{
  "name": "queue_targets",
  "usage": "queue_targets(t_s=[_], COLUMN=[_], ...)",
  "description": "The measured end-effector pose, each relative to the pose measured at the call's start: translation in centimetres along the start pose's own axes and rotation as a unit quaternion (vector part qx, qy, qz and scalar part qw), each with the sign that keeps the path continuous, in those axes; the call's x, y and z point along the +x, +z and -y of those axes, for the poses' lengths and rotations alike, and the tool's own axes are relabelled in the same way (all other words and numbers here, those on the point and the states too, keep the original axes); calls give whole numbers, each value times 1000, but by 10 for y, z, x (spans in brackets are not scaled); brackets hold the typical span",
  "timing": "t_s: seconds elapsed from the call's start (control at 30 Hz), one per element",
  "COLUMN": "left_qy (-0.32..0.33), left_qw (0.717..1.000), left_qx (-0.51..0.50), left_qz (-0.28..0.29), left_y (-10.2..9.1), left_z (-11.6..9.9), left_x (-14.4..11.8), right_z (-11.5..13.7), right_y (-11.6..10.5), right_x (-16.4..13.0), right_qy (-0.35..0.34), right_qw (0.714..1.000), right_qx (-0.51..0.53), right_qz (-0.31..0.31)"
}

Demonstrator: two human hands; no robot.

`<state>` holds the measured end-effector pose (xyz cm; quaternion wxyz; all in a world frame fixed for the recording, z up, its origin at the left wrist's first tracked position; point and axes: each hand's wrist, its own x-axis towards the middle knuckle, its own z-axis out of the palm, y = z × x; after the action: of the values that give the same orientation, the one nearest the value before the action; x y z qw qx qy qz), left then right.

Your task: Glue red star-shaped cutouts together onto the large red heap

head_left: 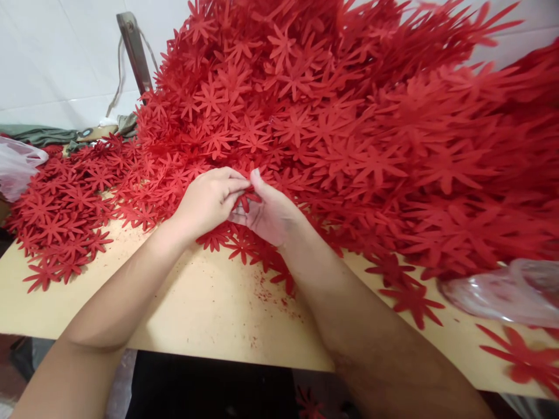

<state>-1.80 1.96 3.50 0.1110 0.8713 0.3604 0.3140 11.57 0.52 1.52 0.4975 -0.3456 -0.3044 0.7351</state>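
Red flower-shaped cut-outs with narrow petals are heaped across the table, and one small red flower cut-out (245,202) sits between my two hands near the middle of the view. My left hand (210,198) is closed, its fingertips pinching at this piece from the left. My right hand (271,214) curls around it from the other side, thumb raised and touching or almost touching the left fingertips. Part of the piece is hidden behind the fingers. Just under and behind the hands lie more loose red flower cut-outs (242,247).
A tall red flower heap (305,110) rises against the white tiled wall (56,52). A lower pile (65,198) spreads at left, beside a plastic bag (20,166). A clear plastic item (506,291) lies at right. Red crumbs dot the pale tabletop (196,314). A metal bar (135,55) leans behind.
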Motion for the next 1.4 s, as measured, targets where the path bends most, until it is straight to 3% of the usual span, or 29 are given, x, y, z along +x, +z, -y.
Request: queue_targets(t_s=[0.2, 0.27, 0.37, 0.47, 0.53, 0.67, 0.77, 0.9, 1.2, 1.4], left_qy=[5, -6, -5, -26, -72, -196, -258, -275, -299, -314], left_qw=[991, 992, 987, 950, 917, 856, 818, 796, 747, 748], left_qx=[102, 63, -97, -293, -387, -476, -508, -534, -589, -581], left_qz=[86, 107, 127, 107, 65, -55, -80, -72, -77, -66], left_y=[14, 11, 0, -9, -9, 1, 11, 19, 23, 24], left_z=[-3, -3, 1, 6, 8, 7, 1, -8, -17, -17], left_x=[-5, -5, -3, 0, 0, -1, -2, -2, -2, -3], right_z=[-7, -8, -7, -3, 0, 6, 8, 8, 6, 5], right_y=[-1, 1, 5, 8, 8, 5, 5, 10, 1, 4], right_x=[6, 5, 1, -2, -3, -2, -4, -7, -1, -2], right_qy=[-13, -20, -45, -66, -63, -53, -51, -42, -84, -68], right_qw=[997, 996, 996, 996, 997, 998, 998, 997, 996, 997], right_qx=[21, 25, 18, 0, -8, -9, -20, -40, -24, 8], right_qz=[-69, -87, -80, -59, -47, -27, 5, 41, 0, -24])
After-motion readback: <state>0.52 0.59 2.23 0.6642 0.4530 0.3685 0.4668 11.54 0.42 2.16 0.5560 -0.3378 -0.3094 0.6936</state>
